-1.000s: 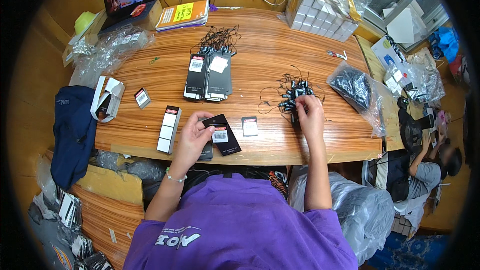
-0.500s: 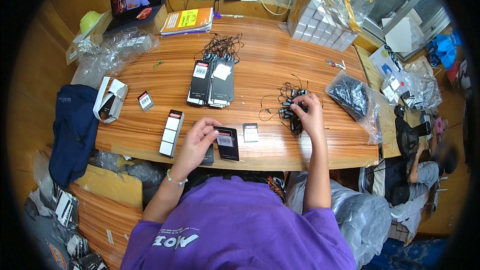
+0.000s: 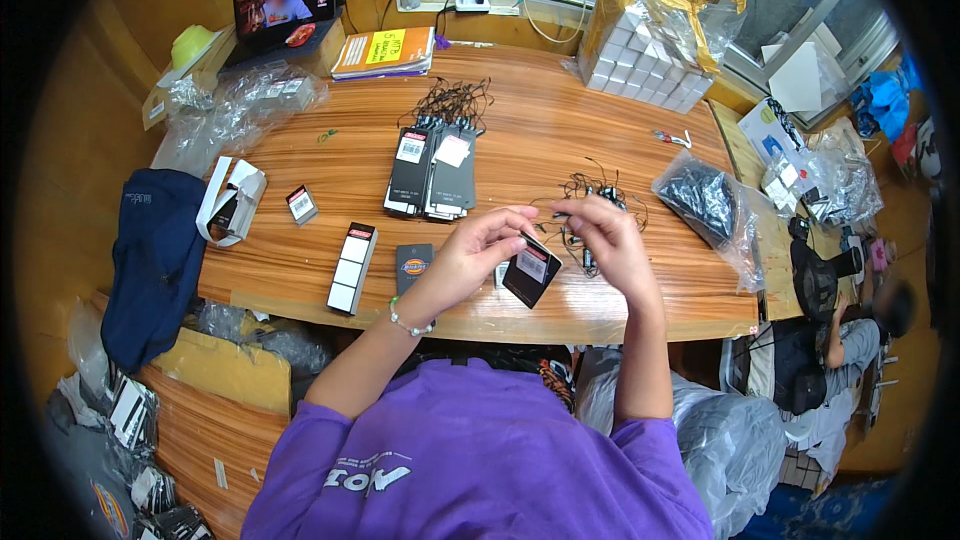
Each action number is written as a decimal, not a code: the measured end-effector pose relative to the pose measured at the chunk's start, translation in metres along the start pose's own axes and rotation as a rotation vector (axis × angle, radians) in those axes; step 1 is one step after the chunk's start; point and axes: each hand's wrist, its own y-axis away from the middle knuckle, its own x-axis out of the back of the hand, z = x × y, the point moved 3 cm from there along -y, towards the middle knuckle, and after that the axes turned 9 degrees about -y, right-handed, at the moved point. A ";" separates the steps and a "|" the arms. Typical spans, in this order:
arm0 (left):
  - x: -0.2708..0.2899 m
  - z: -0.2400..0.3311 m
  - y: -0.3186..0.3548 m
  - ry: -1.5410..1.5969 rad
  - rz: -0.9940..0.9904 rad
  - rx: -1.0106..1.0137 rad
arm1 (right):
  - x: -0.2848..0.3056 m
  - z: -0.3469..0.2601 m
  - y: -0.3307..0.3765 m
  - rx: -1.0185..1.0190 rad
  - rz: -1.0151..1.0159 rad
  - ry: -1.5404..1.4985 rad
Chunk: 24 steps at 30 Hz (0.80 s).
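Starting at the left, I am seeing a dark blue garment (image 3: 155, 260) hanging over the edge of the wooden table (image 3: 330, 155), with crumpled clear plastic bags (image 3: 235, 110) lying behind it. Nearer the middle, a strip of white labels (image 3: 351, 267) is lying near the front edge, and a stack of black hang tags (image 3: 432, 172) is sitting further back with loose strings at its top.

My left hand (image 3: 475, 250) is hovering above the front of the table, its fingers curled and pinching the upper corner of a black hang tag (image 3: 530, 272) with a small white sticker. The tag is hanging tilted in the air between both hands. My right hand (image 3: 605, 230) is meeting it just beside, fingertips pressed together at the tag's top; whether they are gripping a string I cannot tell.

Behind the right hand, a tangle of black strings (image 3: 590, 195) is lying on the table, and further right a clear bag of black items (image 3: 705, 202).
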 end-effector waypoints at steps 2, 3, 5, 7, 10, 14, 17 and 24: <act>-0.001 -0.002 0.000 0.062 -0.061 0.070 | -0.017 -0.003 0.003 0.014 -0.022 -0.048; -0.001 -0.002 0.000 0.092 -0.091 0.105 | -0.020 -0.004 0.004 -0.038 -0.059 -0.046; 0.003 -0.009 0.000 0.050 -0.132 0.132 | -0.024 -0.010 0.004 -0.141 -0.132 -0.041; 0.008 -0.013 0.000 -0.039 -0.141 0.106 | -0.027 -0.003 0.004 -0.124 -0.181 -0.174; 0.021 -0.007 0.004 -0.078 -0.054 0.124 | -0.022 0.006 0.007 -0.235 -0.197 -0.652; 0.034 -0.004 0.008 -0.108 0.010 0.167 | -0.012 0.031 0.014 -0.087 -0.134 -1.378; 0.032 -0.011 0.011 -0.059 -0.013 0.216 | -0.017 0.025 0.014 -0.076 -0.060 -1.561; 0.028 -0.021 0.015 0.160 -0.054 0.304 | -0.029 -0.007 0.011 0.095 0.168 -1.112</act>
